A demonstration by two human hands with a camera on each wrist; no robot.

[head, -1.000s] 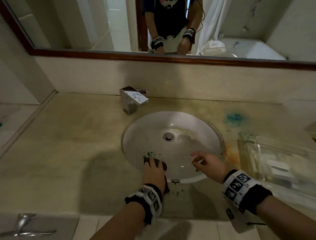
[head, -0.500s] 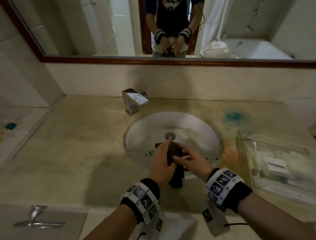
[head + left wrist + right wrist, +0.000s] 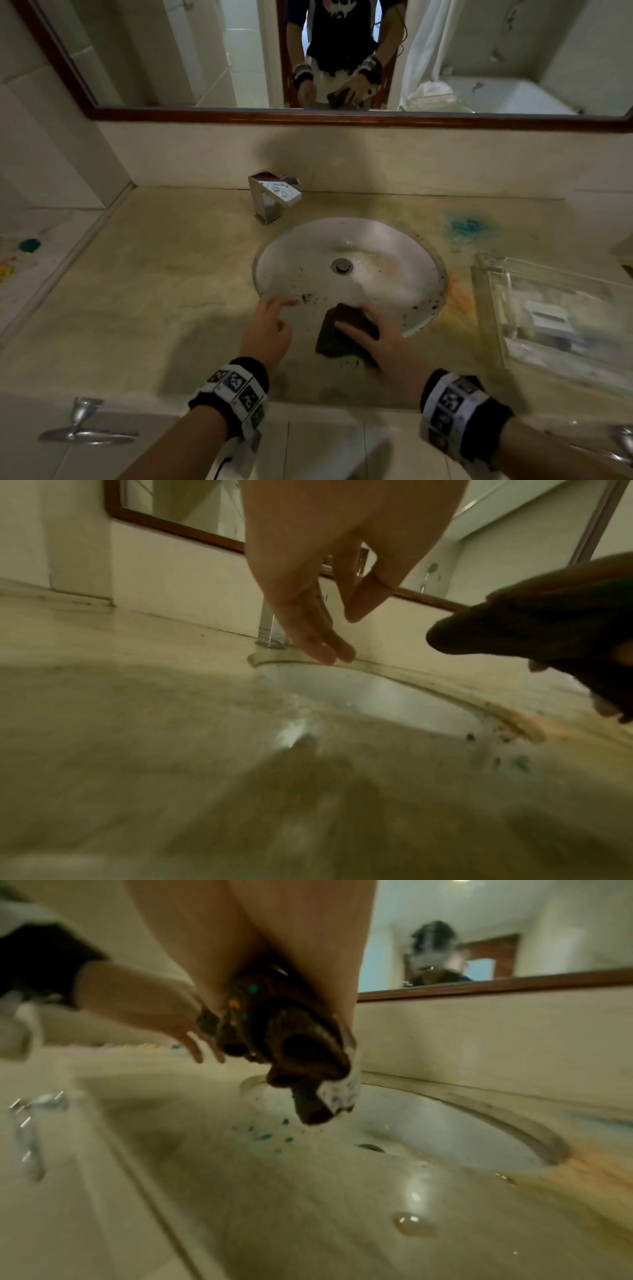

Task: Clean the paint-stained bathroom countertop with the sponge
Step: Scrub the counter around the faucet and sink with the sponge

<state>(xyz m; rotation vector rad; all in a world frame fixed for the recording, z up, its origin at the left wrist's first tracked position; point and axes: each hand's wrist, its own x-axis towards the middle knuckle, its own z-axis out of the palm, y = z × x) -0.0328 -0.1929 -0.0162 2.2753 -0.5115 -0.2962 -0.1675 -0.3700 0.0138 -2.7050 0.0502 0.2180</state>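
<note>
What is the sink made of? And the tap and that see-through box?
Sink: looks like glazed white ceramic, smooth with soft glare.
Tap: polished metal, probably chrome, since it mirrors the light.
Box: clear glass or acrylic; the counter shows through its walls, and I cannot tell which it is.

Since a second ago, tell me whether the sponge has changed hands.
Yes. The sponge was under the left hand at the sink's near rim; now the right hand grips it, further right along the sink rim, while the left hand is empty.
</note>
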